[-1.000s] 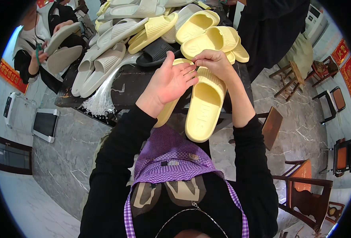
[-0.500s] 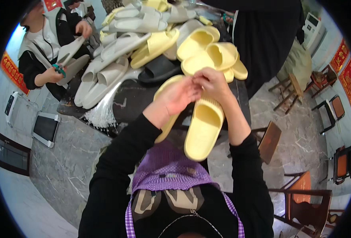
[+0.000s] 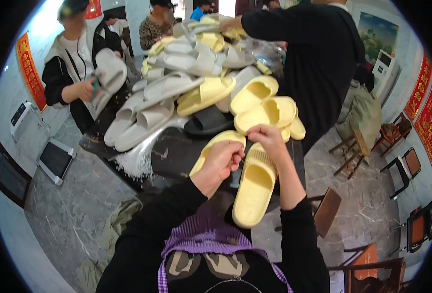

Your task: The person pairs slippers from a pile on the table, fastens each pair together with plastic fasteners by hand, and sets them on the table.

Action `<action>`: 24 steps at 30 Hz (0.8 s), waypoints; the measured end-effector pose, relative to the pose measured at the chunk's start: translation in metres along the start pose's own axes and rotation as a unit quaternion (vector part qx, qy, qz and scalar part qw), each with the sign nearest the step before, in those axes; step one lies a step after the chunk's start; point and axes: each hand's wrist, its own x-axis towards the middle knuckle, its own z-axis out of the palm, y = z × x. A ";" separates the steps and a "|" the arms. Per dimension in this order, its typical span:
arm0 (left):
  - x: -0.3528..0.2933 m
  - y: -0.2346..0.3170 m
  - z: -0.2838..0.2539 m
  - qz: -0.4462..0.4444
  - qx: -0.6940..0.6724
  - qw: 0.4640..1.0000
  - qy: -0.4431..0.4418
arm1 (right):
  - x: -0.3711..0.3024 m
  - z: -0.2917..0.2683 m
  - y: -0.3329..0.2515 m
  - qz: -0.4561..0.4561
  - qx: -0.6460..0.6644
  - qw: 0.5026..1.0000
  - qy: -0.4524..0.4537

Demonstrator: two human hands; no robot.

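Note:
Above the near edge of the dark table [image 3: 169,158], my left hand [image 3: 222,158] is closed in a pinch, in front of a yellow slipper [image 3: 207,151] that it partly covers. A short way to the right, my right hand [image 3: 266,139] pinches too, at the ribbed toe end of a second yellow slipper [image 3: 255,188]. That slipper's heel points toward me and juts past the table edge. Whatever lies between the fingertips of either hand is too thin to make out. Just beyond are a black slipper [image 3: 208,122] and stacked yellow slippers [image 3: 267,112].
Grey slippers [image 3: 145,122] and yellow ones heap up across the table. A bundle of thin clear plastic strands [image 3: 137,163] lies at its left edge. One co-worker [image 3: 74,63] at left holds a grey slipper and green-handled scissors; another in black [image 3: 313,58] stands at right. Wooden stools [image 3: 355,151] stand on the floor.
My hands, close together before, have drawn apart. The left one's fingers, stretched out earlier, are now curled shut. The view has tilted up, showing more of the far side.

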 end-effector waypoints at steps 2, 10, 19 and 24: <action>-0.004 -0.005 -0.013 -0.030 -0.016 0.999 -0.006 | 0.000 -0.003 0.005 0.010 -0.054 0.999 -0.003; 0.005 -0.008 -0.051 -0.130 -0.062 0.988 0.056 | 0.021 -0.007 0.033 0.027 -0.226 0.974 -0.020; 0.021 -0.004 -0.039 -0.088 0.119 0.979 0.138 | 0.028 0.003 0.038 0.083 -0.180 0.975 -0.102; 0.037 -0.012 -0.041 -0.044 0.111 0.978 0.170 | 0.028 0.005 0.039 0.206 -0.104 0.962 -0.147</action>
